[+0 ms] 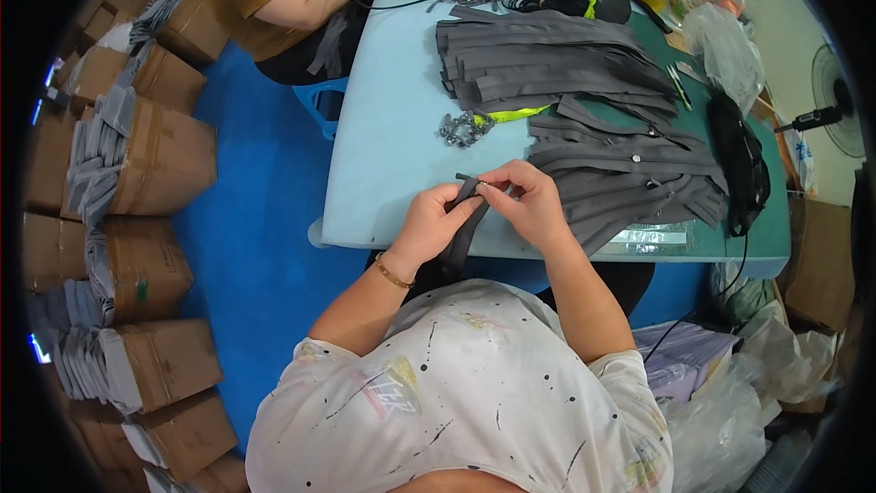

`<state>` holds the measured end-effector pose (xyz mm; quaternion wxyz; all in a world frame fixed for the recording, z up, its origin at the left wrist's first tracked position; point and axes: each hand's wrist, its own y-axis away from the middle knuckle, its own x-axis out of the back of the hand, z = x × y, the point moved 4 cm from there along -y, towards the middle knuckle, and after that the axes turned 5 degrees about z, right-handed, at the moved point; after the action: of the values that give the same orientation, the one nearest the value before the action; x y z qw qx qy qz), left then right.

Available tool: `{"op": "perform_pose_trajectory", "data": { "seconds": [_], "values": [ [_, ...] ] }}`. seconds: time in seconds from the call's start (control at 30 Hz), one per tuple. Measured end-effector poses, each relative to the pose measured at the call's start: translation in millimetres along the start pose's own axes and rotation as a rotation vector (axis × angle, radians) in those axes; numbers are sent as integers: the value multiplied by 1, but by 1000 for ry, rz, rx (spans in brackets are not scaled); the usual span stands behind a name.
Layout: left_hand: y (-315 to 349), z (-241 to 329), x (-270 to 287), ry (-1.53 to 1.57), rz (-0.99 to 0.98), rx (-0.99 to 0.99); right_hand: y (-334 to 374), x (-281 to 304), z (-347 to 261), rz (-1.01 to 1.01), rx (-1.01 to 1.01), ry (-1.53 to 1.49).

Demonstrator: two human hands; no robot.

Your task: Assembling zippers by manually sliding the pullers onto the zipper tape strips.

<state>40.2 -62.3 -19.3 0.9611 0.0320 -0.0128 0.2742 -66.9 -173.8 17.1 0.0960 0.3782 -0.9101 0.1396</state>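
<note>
dark strip (462, 230) is pinched by left hand (429, 222) and right hand (529, 205); cartons (172, 160) apparently hold grey bundles (94, 164).

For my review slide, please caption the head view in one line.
Left hand and right hand hold a dark grey strip near piled strips.

a strip (464, 230) hangs between the left hand (432, 221) and right hand (527, 206). on the table (388, 141), metal pieces (465, 131) lie ahead of them, a strip bundle (547, 59) beyond, another bundle (630, 160) rightward; cartons (169, 155) stand far left.
</note>
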Motion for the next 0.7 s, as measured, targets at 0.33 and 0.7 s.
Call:
{"op": "perform_pose_trajectory", "data": {
  "seconds": [0.33,0.7],
  "values": [
    [0,3,2,-134,-26,-131,13,-5,-1,-18,-9,89],
    [9,8,-7,-287,-65,-257,12,3,-1,42,2,129]
  ]
}}
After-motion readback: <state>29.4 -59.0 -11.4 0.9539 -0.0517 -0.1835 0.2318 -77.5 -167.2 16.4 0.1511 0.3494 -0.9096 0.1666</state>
